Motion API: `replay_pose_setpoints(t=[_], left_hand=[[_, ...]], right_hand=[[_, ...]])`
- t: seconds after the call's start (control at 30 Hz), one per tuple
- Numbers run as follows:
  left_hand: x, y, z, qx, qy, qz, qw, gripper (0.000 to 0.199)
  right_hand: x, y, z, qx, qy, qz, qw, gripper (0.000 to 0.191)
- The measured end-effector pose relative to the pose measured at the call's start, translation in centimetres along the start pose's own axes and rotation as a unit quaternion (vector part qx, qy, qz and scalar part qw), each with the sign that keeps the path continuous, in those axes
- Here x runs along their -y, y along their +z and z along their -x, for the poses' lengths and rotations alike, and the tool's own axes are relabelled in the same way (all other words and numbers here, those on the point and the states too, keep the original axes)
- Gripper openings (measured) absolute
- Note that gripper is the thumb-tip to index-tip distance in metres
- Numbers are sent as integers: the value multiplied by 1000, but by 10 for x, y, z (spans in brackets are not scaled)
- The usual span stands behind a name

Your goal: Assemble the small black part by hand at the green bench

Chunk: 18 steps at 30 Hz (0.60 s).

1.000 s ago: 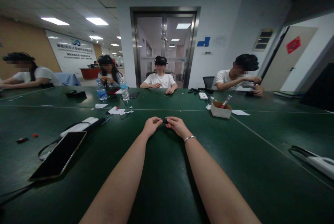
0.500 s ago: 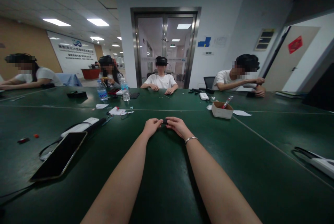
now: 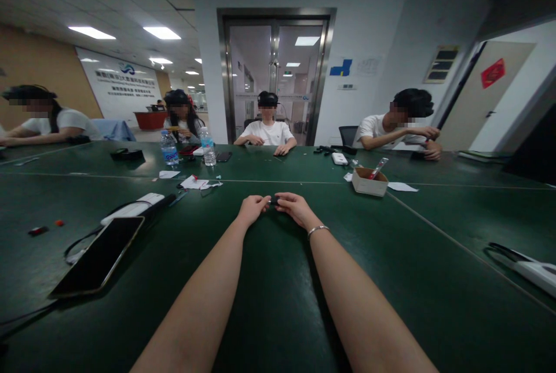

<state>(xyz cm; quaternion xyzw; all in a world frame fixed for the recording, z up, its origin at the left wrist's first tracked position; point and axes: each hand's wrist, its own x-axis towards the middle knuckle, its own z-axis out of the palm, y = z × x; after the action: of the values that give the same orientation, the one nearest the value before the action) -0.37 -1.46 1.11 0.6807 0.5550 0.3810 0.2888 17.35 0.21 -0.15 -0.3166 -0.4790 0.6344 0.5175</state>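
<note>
Above the green table, a small black object [image 3: 274,201] sits between my two hands, too small for its kind to be told. My left hand [image 3: 253,211] is closed in a pinch at its left end, where a tiny pale spot shows by the fingertips. Thumb and fingers of my right hand [image 3: 295,209] pinch the right end and hide much of it. A silver bracelet [image 3: 318,230] circles my right wrist. Both forearms reach forward over the table.
On the green table [image 3: 278,303], a phone [image 3: 99,257] and a white device [image 3: 132,209] lie left. A small open box [image 3: 369,182] stands right, a white device [image 3: 536,271] farther right. Two bottles [image 3: 169,150] stand far left. Several people in white shirts sit around.
A pale spot now shows between my left fingertips and the black object. My hands stay almost in place. The view has shifted slightly.
</note>
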Motion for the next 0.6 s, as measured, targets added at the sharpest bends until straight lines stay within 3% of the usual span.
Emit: replay_pose_setpoints(t=[0.4,0.6], left_hand=[[4,2,-1,1,10,24,1000,47],[11,7,-6,-11,46,82,995,30]], right_hand=[[3,5,2,-15,7,9,1000,18],[4,5,1,-34,15,8,999,9]])
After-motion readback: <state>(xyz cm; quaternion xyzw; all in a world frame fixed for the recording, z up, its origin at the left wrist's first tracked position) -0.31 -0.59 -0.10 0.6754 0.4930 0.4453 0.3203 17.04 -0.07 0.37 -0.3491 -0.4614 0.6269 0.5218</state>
